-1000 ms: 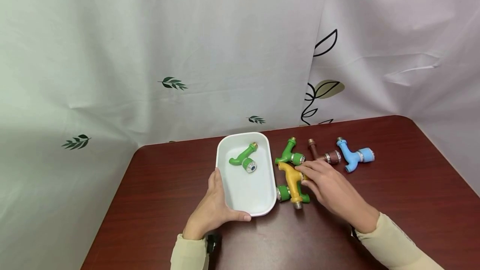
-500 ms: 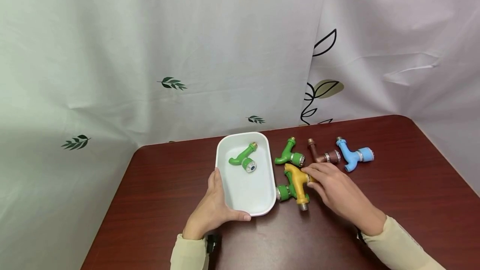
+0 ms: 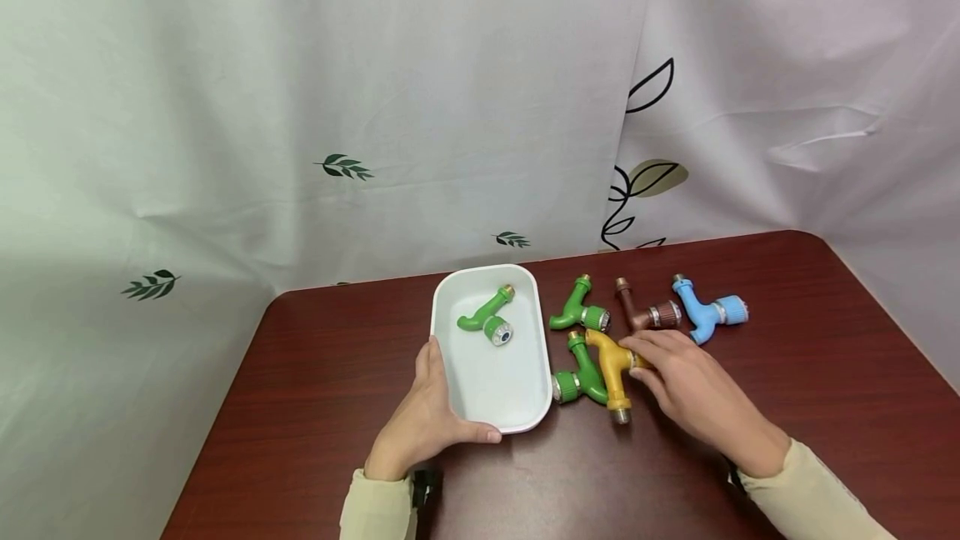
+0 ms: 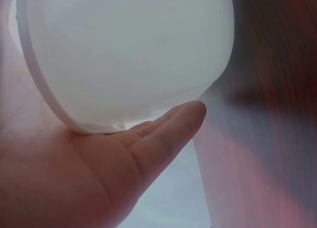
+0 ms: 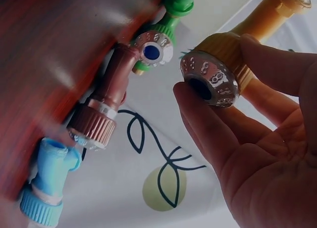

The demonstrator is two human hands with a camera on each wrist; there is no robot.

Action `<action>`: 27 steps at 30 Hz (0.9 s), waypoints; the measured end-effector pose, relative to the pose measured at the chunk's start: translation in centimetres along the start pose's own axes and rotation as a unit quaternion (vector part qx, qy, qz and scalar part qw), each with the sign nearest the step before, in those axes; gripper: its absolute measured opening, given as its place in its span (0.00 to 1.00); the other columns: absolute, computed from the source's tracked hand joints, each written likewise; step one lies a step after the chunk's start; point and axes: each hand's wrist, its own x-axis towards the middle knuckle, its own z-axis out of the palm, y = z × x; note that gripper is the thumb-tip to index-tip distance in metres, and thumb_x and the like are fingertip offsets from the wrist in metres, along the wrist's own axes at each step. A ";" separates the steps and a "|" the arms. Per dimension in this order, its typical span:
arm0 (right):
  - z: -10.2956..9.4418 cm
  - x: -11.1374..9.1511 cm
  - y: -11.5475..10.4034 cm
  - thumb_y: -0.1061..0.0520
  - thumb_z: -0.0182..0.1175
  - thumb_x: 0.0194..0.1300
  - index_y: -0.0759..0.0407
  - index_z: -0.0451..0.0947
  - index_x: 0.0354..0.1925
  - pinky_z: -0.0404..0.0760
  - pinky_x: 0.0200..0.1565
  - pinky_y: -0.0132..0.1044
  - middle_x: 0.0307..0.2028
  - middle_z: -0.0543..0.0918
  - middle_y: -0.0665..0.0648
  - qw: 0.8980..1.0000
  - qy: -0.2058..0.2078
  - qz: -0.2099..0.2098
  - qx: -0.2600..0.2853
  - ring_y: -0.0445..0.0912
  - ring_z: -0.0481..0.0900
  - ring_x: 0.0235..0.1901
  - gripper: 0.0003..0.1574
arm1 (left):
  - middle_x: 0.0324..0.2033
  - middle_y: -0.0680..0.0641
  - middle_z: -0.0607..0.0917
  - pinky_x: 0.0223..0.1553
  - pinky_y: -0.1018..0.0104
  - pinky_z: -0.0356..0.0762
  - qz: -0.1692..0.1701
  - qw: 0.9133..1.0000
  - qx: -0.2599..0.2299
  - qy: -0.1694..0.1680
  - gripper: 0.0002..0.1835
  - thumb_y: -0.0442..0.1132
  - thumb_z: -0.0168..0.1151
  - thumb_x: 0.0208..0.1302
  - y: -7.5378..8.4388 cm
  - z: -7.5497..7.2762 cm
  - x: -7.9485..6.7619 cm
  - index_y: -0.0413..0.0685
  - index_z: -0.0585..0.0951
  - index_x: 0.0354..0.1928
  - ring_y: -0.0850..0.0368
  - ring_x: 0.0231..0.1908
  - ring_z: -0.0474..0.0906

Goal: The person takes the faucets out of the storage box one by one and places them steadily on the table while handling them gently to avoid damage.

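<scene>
My left hand [image 3: 423, 419] rests against the near left corner of a white tray [image 3: 456, 390], fingers straight along its side and thumb along the near edge. In the left wrist view, the fingers [image 4: 163, 141] lie flat on the tray's outer wall [image 4: 143, 54]. Inside the tray is a green tap [image 3: 487, 312]. With thumb and fingers my right hand [image 3: 697, 386] pinches the knob of a yellow tap [image 3: 613, 367], its threaded end toward me. The right wrist view shows the knob [image 5: 213, 72] between the fingertips. A second green tap [image 3: 588, 375] lies just left of the yellow one.
Behind the yellow tap, another green tap [image 3: 576, 307], a brown tap [image 3: 645, 315] and a light blue tap [image 3: 705, 312] lie in a row. All are on a dark red-brown table [image 3: 322, 407]. A white patterned cloth [image 3: 450, 107] hangs behind it.
My right hand has moved the yellow tap to the right, uncovering more of the green tap that it overlapped. The left hand and the tray have stayed put.
</scene>
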 end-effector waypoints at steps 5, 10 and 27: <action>-0.3 -0.3 0.4 0.65 0.72 0.57 0.66 0.83 0.52 0.79 0.49 0.54 0.48 0.84 0.61 1.000 -0.003 0.003 -0.010 0.57 0.80 0.50 0.23 | 0.78 0.37 0.42 0.63 0.50 0.69 -0.004 1.000 0.002 0.002 0.87 0.64 0.86 0.27 0.0 0.0 0.0 0.35 0.35 0.78 0.41 0.71 0.60; -0.5 -0.4 0.7 0.65 0.73 0.57 0.67 0.83 0.51 0.79 0.49 0.54 0.47 0.84 0.62 1.000 -0.007 0.002 -0.020 0.58 0.80 0.49 0.22 | 0.78 0.37 0.42 0.63 0.50 0.69 -0.002 1.000 0.002 0.001 0.87 0.65 0.85 0.27 0.0 0.0 0.0 0.34 0.35 0.78 0.41 0.71 0.60; -0.7 -1.2 1.5 0.64 0.73 0.57 0.69 0.82 0.49 0.79 0.49 0.56 0.45 0.85 0.63 0.997 -0.053 0.045 -0.028 0.59 0.81 0.48 0.21 | 0.78 0.37 0.42 0.62 0.50 0.70 0.001 1.000 -0.001 0.000 0.87 0.65 0.85 0.27 -0.1 0.0 0.0 0.35 0.34 0.78 0.41 0.70 0.61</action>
